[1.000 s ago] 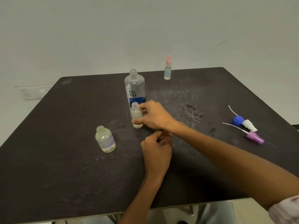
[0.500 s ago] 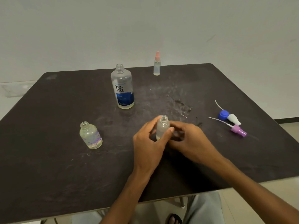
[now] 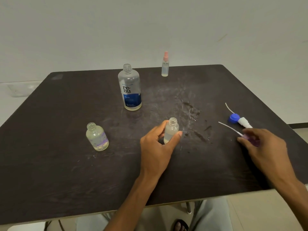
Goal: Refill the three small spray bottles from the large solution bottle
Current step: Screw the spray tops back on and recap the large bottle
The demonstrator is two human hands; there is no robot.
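My left hand (image 3: 156, 147) is shut on a small open spray bottle (image 3: 170, 130) that stands upright at the table's middle with cloudy liquid in it. Over at the right, my right hand (image 3: 265, 147) is blurred, its fingers apart around the purple spray top (image 3: 251, 141), whose tube lies on the table. The large solution bottle (image 3: 130, 90), uncapped and nearly empty, stands behind. A rounder open bottle (image 3: 97, 138) stands at the left. A pink-capped spray bottle (image 3: 165, 69) stands at the far edge.
A blue and white spray top (image 3: 238, 120) with its tube lies just beyond the purple one. The dark table (image 3: 66, 172) is scuffed and smeared at its middle. A wall rises behind it. My legs and a sandalled foot show below the near edge.
My right hand has left the small bottle and swung right to the purple spray top. My left hand has kept hold of the bottle, which was earlier drawn away from the large bottle.
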